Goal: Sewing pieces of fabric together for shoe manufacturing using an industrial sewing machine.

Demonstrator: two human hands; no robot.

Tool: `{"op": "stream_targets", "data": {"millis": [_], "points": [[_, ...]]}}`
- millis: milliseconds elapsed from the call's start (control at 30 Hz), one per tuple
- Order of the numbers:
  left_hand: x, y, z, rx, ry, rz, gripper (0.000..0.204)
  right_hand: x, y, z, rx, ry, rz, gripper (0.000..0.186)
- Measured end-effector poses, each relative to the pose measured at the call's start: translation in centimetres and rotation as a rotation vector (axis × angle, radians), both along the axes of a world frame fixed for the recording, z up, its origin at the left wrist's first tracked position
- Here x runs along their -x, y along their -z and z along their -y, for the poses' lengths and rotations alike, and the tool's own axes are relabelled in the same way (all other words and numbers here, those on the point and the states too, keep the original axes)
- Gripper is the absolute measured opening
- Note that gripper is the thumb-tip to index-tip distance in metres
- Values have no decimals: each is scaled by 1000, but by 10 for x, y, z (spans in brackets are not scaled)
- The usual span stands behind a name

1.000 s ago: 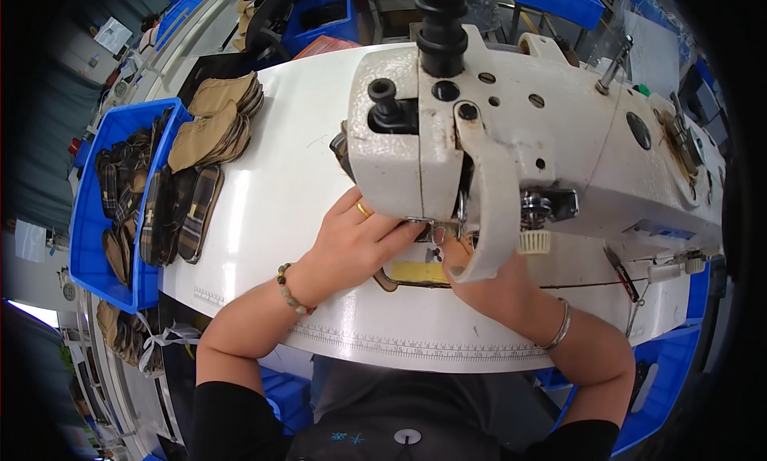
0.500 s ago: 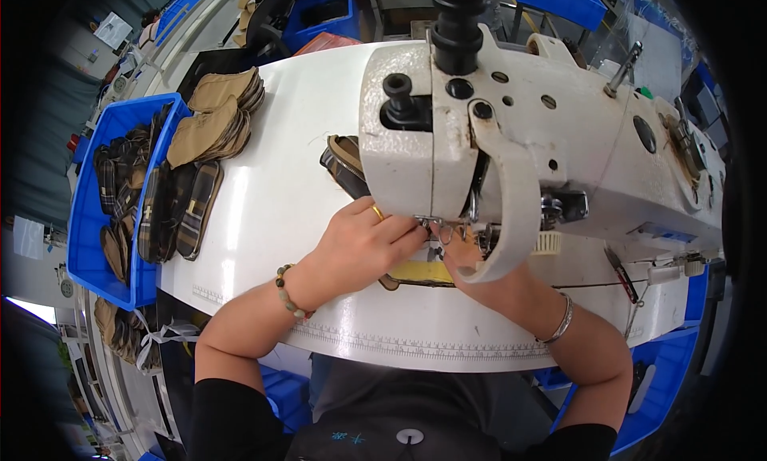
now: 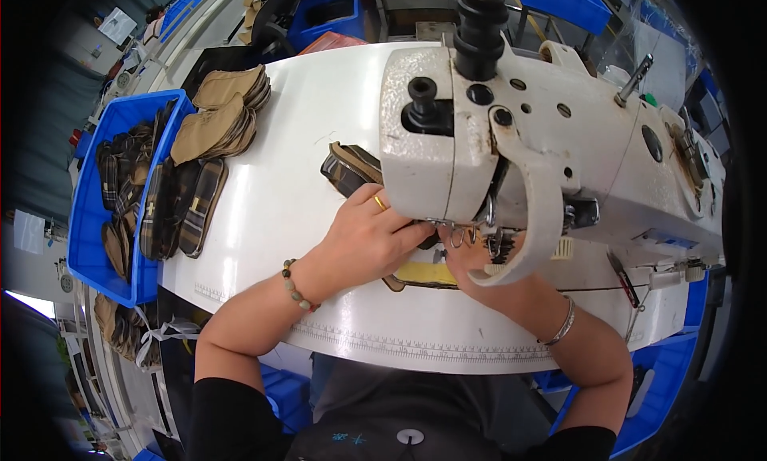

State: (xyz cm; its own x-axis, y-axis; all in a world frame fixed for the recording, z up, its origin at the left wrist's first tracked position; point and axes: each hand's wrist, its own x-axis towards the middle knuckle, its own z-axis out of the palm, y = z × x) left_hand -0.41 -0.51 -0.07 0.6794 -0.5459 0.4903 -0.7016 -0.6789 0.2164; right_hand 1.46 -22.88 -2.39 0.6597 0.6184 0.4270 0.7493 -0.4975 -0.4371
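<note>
Fabric piece (image 3: 351, 169), dark with a tan edge, lies flat on the white table (image 3: 304, 125) under the head of the sewing machine (image 3: 543, 133); its far-left end shows to the left of the machine head, while a tan and yellow part shows on the near side, below the needle area. Most of the piece is hidden by the machine and the hands.

Left hand (image 3: 367, 237) rests palm-down on the piece, fingers bent and pressed together just beside the presser foot; it pins the piece to the table rather than closing around it. A gold ring sits on one finger and a bead bracelet (image 3: 296, 285) circles the wrist.

Right hand (image 3: 471, 257) lies to the right of the left hand, near the needle and largely hidden behind the cream-coloured guard arm (image 3: 531, 221) of the machine; whether its fingers pinch the piece cannot be told. A silver bangle (image 3: 563, 325) sits on that wrist.

To the far left, a stack of tan cut pieces (image 3: 220, 113) lies on the table, with several dark striped pieces (image 3: 188, 209) just near of it. A blue bin (image 3: 88, 213) at the table's left edge holds more dark pieces.
</note>
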Motion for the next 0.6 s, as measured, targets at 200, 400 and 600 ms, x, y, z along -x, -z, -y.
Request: {"op": "stream_targets", "data": {"millis": [200, 400, 600], "points": [[-1, -10, 2, -193, 35, 113, 25, 11, -16, 1, 231, -56, 353, 12], [3, -9, 2, -244, 14, 129, 26, 11, -20, 2, 140, -60, 187, 9], [5, -10, 7, -284, 7, 139, 26, 10, -10, 2, 91, -29, 273, 2]]}}
